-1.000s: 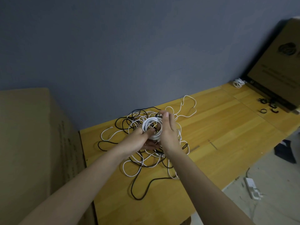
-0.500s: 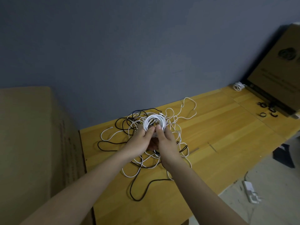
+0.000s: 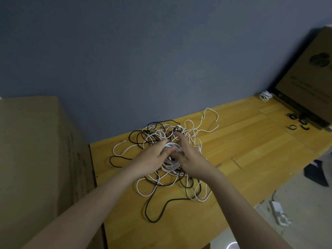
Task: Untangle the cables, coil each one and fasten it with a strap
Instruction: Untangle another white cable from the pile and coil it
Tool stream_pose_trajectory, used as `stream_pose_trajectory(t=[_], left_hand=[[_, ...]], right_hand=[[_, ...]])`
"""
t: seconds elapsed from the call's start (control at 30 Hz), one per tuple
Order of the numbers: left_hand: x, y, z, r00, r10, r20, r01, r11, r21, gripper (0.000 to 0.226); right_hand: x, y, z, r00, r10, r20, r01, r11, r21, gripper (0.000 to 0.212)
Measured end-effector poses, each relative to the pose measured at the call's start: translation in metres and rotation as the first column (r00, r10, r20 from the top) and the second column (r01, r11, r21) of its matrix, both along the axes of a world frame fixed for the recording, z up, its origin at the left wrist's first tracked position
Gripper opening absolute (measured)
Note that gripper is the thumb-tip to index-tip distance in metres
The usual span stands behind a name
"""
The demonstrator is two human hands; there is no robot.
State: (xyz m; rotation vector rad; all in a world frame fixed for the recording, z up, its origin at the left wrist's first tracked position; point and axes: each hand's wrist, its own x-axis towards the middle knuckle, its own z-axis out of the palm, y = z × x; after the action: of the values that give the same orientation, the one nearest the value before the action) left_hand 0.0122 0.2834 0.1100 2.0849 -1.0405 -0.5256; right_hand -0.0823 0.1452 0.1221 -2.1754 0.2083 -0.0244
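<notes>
A tangle of white and black cables (image 3: 156, 133) lies on the wooden table (image 3: 251, 146). Over its middle I hold a white cable coil (image 3: 170, 165) between both hands. My left hand (image 3: 152, 155) grips the coil's left side with its fingers curled over the top. On the right side my right hand (image 3: 188, 157) grips the coil, fingers wrapped around the loops. Much of the coil is hidden behind my hands. Several black straps (image 3: 297, 123) lie at the table's far right.
A finished white coil (image 3: 265, 95) sits at the back right corner beside a leaning cardboard box (image 3: 309, 78). A large cardboard box (image 3: 36, 159) stands left of the table. A white power adapter (image 3: 278, 212) and a dark object (image 3: 317, 174) lie on the floor at right.
Both hands have lowered the white coil and tipped it from upright to flatter, closing over it so less of it shows. The tangle on the table has not shifted.
</notes>
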Motion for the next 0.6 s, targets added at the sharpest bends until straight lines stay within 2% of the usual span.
stream_pose_trajectory(t=[0.17, 0.27, 0.33, 0.4, 0.47, 0.53, 0.6], left_hand=[[-0.002, -0.003, 0.001, 0.997, 0.004, 0.075, 0.002, 0.996, -0.084, 0.028], [-0.002, -0.004, 0.002, 0.996, 0.025, 0.088, -0.012, 0.989, -0.148, 0.03], [-0.005, -0.006, 0.005, 0.995, 0.051, 0.085, -0.035, 0.982, -0.187, 0.034], [-0.006, -0.007, 0.008, 0.994, 0.088, 0.07, -0.069, 0.97, -0.235, 0.043], [-0.005, -0.006, 0.009, 0.989, 0.133, 0.072, -0.11, 0.959, -0.261, 0.045], [-0.001, -0.005, 0.007, 0.981, 0.182, 0.073, -0.155, 0.947, -0.282, 0.037], [0.001, -0.003, 0.004, 0.975, 0.208, 0.075, -0.178, 0.941, -0.288, 0.03]], right_hand=[[-0.004, 0.003, -0.008, 0.988, -0.099, 0.12, 0.106, 0.993, -0.053, 0.039], [-0.005, 0.012, -0.011, 0.966, -0.185, 0.182, 0.204, 0.975, -0.091, 0.031], [-0.006, 0.021, -0.014, 0.933, -0.248, 0.262, 0.303, 0.933, -0.194, 0.032], [-0.005, 0.028, -0.014, 0.903, -0.296, 0.31, 0.373, 0.9, -0.227, 0.031], [-0.002, 0.032, -0.01, 0.928, -0.278, 0.247, 0.325, 0.93, -0.173, 0.024], [0.002, 0.029, -0.004, 0.969, -0.191, 0.156, 0.198, 0.98, -0.03, 0.011], [0.006, 0.023, 0.004, 0.987, -0.132, 0.092, 0.123, 0.988, 0.093, 0.015]])
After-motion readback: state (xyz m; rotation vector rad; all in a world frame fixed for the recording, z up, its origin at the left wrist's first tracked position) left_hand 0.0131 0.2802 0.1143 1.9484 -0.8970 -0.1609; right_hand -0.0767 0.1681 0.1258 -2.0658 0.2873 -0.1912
